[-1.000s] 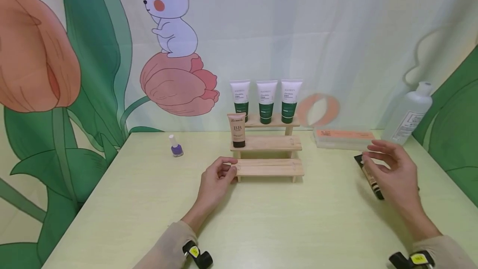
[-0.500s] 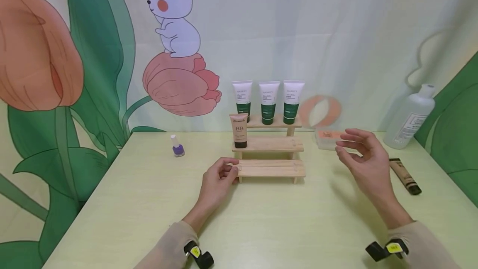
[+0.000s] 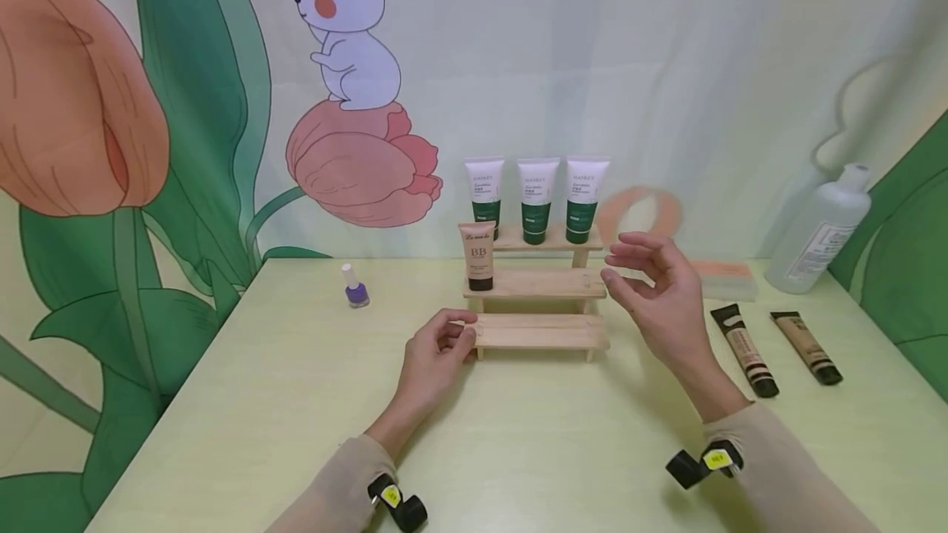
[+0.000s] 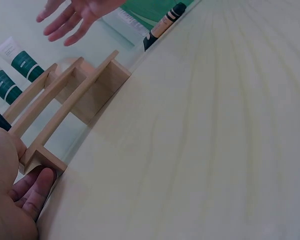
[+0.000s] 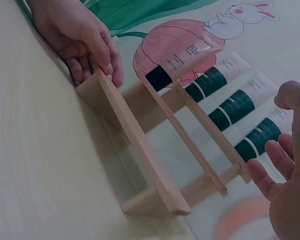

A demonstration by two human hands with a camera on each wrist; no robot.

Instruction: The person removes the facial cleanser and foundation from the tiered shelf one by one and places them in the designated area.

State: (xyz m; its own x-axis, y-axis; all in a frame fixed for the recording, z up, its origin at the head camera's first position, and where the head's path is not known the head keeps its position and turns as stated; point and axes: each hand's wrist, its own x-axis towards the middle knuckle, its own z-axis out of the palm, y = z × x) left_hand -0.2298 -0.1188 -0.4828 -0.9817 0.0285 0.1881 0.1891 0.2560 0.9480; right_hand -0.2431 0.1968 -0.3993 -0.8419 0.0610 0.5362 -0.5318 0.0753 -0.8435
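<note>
A three-step wooden display rack (image 3: 544, 331) stands near the back of the table. My left hand (image 3: 433, 352) grips the left end of its lowest step; in the left wrist view, curled fingers (image 4: 39, 192) reach under that end. Beside the rack's right end, my right hand (image 3: 662, 294) is raised with fingers loosely bent and apart, holding nothing. On the middle step, at its left, stands a beige BB cream tube (image 3: 478, 255). Three white-and-green squeeze tubes (image 3: 536, 200) stand on the top step, and the leftmost is partly hidden by the BB cream.
Two black-and-beige tubes, a nearer one (image 3: 745, 349) and a farther-right one (image 3: 806, 346), lie to the right. Behind them are a flat translucent box (image 3: 729, 280), partly hidden by my hand, and a white bottle (image 3: 818, 237). A purple nail polish bottle (image 3: 356, 290) stands at left.
My right hand has moved left from above the dark tubes to the rack's right end, uncovering both tubes. The left hand keeps its hold on the rack.
</note>
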